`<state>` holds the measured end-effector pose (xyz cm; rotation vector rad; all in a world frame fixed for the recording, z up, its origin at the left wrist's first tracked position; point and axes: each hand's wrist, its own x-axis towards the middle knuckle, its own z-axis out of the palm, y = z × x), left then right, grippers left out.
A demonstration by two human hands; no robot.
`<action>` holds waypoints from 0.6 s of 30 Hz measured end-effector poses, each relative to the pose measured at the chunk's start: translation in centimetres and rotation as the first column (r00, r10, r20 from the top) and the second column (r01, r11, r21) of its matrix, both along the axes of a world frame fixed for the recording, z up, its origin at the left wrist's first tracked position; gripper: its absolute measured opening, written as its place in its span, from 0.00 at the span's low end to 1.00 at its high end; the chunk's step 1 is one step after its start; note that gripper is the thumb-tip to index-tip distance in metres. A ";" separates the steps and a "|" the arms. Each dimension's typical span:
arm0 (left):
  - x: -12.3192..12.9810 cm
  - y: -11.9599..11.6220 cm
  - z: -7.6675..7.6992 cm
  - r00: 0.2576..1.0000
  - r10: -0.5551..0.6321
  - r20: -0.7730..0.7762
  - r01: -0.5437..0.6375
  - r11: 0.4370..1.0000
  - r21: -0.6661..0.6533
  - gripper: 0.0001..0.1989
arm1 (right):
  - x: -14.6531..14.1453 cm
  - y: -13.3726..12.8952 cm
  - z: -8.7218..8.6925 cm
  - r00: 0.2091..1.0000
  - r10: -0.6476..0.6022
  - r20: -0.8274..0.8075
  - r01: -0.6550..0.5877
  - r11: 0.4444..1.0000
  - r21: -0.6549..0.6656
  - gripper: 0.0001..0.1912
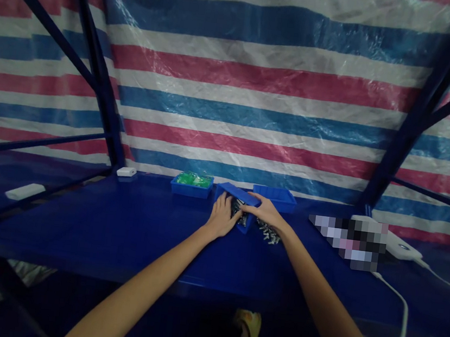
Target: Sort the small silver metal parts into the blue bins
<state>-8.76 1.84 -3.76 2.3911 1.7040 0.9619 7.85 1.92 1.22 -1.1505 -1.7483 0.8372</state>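
Bare forearms (154, 279) reach to a tilted blue bin (238, 193) over the table (128, 222).
The right hand (266, 212) grips its rim; the left hand (222, 216) is at its opening, its grasp impossible to tell. The step looks like handling metal pieces (242, 220) inside, near a loose pile (269, 233); the next move probably calls for a steady rim. Most contents are hidden; a yellow item (254, 325) below is too dim to identify.

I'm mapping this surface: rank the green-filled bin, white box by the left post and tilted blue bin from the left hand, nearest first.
From the left hand:
1. Tilted blue bin, right beside it.
2. Green-filled bin, to the left.
3. White box, farther left, by the left post.
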 end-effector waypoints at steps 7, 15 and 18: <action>0.1 -0.2 0.3 0.998 -0.008 -0.055 0.011 0.998 0.065 0.29 | -0.6 0.1 -0.5 0.999 -0.002 -0.040 0.001 1.000 -0.011 0.19; 0.1 -0.3 0.2 0.999 -0.008 -0.032 0.009 1.000 0.024 0.32 | -1.0 -0.7 -0.1 0.987 -0.128 0.096 0.115 0.984 0.137 0.24; 0.1 -0.4 0.3 1.000 -0.007 -0.021 0.007 1.000 -0.002 0.33 | -1.2 -1.1 0.1 0.984 -0.135 0.114 0.112 0.976 0.186 0.26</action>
